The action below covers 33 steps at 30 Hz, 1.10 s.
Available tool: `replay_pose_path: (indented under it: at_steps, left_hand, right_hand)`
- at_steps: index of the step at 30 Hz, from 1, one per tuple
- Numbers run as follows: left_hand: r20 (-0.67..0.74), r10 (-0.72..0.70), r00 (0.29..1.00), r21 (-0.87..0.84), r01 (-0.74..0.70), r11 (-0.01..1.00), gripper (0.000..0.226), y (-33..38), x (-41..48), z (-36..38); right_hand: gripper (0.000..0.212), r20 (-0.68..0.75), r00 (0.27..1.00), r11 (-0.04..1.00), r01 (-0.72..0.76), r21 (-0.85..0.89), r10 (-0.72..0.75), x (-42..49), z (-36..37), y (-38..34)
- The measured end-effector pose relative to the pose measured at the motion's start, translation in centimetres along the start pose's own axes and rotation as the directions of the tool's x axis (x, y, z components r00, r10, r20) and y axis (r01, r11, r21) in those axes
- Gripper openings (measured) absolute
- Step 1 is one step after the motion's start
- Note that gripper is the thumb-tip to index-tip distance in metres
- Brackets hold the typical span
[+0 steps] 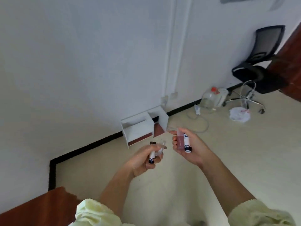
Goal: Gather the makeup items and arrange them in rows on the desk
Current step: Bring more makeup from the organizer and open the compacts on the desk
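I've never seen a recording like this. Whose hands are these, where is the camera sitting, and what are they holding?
There is no machine here. A person wears one wide-angle camera on the head, looking forward and down, so you see their own arms. The left hand grips a white tube with a brown cap and a clear item too blurred to name. The right hand holds a pink lip gloss tube and a white tube with dark lettering. A brown desk corner shows at lower left. On the floor stand a white shelf unit and an office chair.
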<state>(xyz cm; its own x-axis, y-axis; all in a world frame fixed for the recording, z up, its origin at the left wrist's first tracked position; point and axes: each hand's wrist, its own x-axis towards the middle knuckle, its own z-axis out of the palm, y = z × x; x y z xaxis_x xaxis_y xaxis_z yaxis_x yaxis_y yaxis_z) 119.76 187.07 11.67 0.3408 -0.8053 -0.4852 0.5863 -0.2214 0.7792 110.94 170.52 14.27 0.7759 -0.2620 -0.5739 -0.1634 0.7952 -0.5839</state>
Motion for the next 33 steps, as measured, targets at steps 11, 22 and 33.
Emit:
replay_pose_path:
  at_steps: [11, 22, 33]
  left_hand:
    - [0.200, -0.138, 0.970, 0.270, 0.081, 0.959, 0.034, -3.3, 17.9, 31.1]
    - [0.441, -0.287, 0.851, 0.287, 0.169, 0.943, 0.032, -10.2, 30.5, 60.3]
    - [0.567, -0.360, 0.741, 0.503, 0.035, 0.863, 0.036, -13.0, 46.8, 85.7]
  right_hand:
    - [0.037, -0.404, 0.886, 0.941, 0.307, 0.145, -0.226, -13.8, -29.3, -14.9]
    - [0.035, -0.687, 0.659, 0.812, 0.557, 0.173, -0.306, -28.6, -52.7, -25.2]
    - [0.033, -0.833, 0.498, 0.756, 0.635, 0.162, -0.239, -34.5, -75.3, -38.9]
